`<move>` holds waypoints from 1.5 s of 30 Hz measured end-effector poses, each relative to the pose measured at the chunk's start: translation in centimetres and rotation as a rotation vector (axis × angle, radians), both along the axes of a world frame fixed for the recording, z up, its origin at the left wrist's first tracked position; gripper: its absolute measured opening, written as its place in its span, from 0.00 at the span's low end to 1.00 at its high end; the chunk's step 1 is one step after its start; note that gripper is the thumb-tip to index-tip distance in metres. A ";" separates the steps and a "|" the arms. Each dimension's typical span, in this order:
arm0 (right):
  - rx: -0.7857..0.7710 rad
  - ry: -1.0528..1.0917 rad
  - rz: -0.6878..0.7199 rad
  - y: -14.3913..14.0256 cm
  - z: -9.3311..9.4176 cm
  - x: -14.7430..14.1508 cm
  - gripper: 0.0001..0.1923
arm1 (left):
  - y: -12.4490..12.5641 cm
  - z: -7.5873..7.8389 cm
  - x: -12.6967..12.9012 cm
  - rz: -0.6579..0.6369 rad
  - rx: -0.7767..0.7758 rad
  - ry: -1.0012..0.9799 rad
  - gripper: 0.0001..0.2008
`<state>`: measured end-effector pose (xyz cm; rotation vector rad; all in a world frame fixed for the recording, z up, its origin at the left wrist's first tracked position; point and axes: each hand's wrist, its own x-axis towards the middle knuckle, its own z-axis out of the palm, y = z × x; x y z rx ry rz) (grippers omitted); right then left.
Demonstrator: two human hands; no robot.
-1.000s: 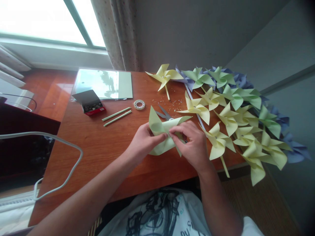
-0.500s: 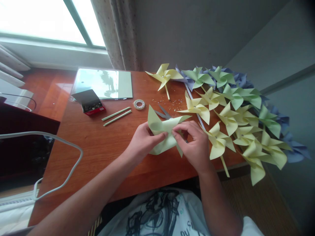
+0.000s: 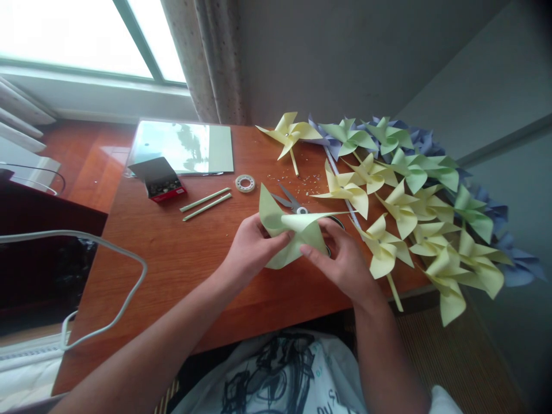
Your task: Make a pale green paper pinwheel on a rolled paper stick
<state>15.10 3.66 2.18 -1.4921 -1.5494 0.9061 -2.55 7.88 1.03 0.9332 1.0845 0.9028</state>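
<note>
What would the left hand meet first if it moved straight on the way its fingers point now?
The left hand points up and right, already gripping the half-folded paper pinwheel. Past that, the scissors on the table probably come first, though depth is unclear.

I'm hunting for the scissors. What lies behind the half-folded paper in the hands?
Behind the pale green paper, held by the left hand and right hand, the scissors show their blades on the table. The paper and right hand cover most of the handles.

Overexposed daylight floods through the window (image 3: 73, 34) at upper left; edges bend, corners darken.
</note>
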 end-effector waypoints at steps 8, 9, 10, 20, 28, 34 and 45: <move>0.004 -0.013 -0.165 0.5 -1.3 -0.7 0.07 | 0.0 -0.6 0.0 -0.074 0.130 0.017 0.10; 0.002 -0.011 -0.166 0.6 -1.4 -0.8 0.08 | 0.0 -0.6 0.0 -0.072 0.130 0.022 0.10; 0.004 -0.012 -0.166 0.6 -1.4 -0.8 0.09 | 0.0 -0.5 0.0 -0.069 0.126 0.025 0.11; 0.019 -0.072 -0.154 0.6 -0.4 -0.9 0.11 | 0.0 0.1 0.1 -0.074 -0.005 -0.026 0.12; -0.002 -0.007 -0.148 0.7 -0.1 -1.1 0.06 | -0.1 0.7 0.1 -0.052 -0.087 -0.087 0.13; -0.070 0.089 -0.100 0.6 0.2 -0.2 0.09 | 0.0 0.7 -0.1 -0.062 -0.104 -0.117 0.14; -0.180 0.600 0.001 1.4 -2.3 0.1 0.13 | -0.1 0.2 -0.5 -0.190 -0.264 -0.384 0.15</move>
